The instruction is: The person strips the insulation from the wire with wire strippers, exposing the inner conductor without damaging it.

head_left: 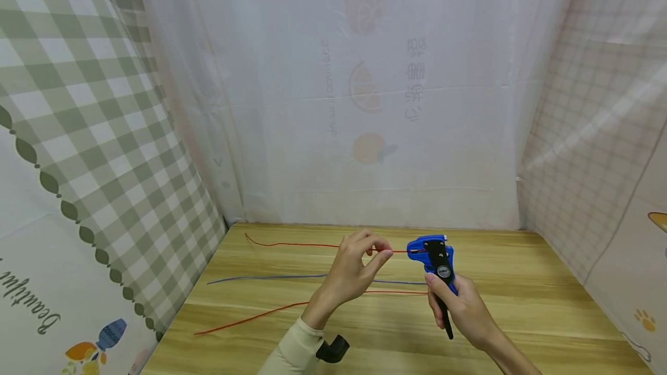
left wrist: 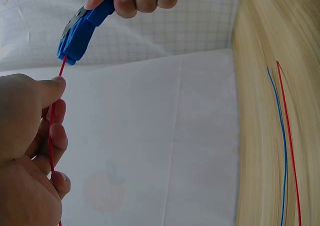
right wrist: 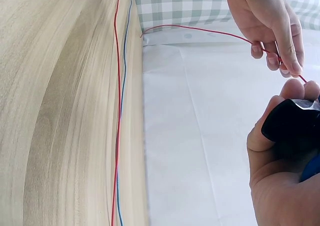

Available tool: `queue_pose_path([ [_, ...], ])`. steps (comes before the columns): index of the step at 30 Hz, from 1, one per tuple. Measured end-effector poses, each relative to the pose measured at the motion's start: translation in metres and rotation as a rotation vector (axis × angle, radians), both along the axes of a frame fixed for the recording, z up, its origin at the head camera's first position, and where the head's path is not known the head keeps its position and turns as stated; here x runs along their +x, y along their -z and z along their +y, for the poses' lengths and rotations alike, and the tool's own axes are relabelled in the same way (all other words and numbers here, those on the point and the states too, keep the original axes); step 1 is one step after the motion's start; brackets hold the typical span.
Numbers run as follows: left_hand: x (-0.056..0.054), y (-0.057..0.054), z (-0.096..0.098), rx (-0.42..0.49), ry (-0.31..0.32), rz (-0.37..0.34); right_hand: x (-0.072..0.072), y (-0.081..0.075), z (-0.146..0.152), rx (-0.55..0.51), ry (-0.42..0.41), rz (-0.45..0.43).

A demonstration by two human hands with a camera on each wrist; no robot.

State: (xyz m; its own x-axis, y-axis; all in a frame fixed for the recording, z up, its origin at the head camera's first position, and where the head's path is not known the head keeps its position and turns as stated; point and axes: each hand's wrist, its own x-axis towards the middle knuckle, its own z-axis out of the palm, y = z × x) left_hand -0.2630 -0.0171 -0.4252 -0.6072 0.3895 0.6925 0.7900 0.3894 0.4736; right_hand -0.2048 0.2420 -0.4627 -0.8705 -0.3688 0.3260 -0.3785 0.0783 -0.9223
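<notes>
My left hand (head_left: pixel 356 265) pinches a red wire (head_left: pixel 292 244) between thumb and fingers, close to its right end. That end enters the nose of a blue and black wire stripper (head_left: pixel 438 256), which my right hand (head_left: pixel 464 305) grips by its handles. In the left wrist view the red wire (left wrist: pixel 51 141) runs along the fingers up into the blue jaws of the stripper (left wrist: pixel 80 35). The right wrist view shows the wire (right wrist: pixel 200 31) trailing behind the left hand (right wrist: pixel 272 25); the stripper is mostly cut off there.
On the wooden table (head_left: pixel 521 305) lie a blue wire (head_left: pixel 260 277) and a second red wire (head_left: pixel 250 320), roughly side by side beneath the hands. A white curtain (head_left: pixel 292 149) hangs at the back edge, with a checked cloth (head_left: pixel 104 74) on the left.
</notes>
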Motion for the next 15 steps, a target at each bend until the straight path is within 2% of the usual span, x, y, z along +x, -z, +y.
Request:
queue_pose_path([
  [15,-0.0017,0.0020,-0.0012,0.002,0.011,0.004,-0.0005,0.0013,0.0010,-0.008,-0.008,0.008],
])
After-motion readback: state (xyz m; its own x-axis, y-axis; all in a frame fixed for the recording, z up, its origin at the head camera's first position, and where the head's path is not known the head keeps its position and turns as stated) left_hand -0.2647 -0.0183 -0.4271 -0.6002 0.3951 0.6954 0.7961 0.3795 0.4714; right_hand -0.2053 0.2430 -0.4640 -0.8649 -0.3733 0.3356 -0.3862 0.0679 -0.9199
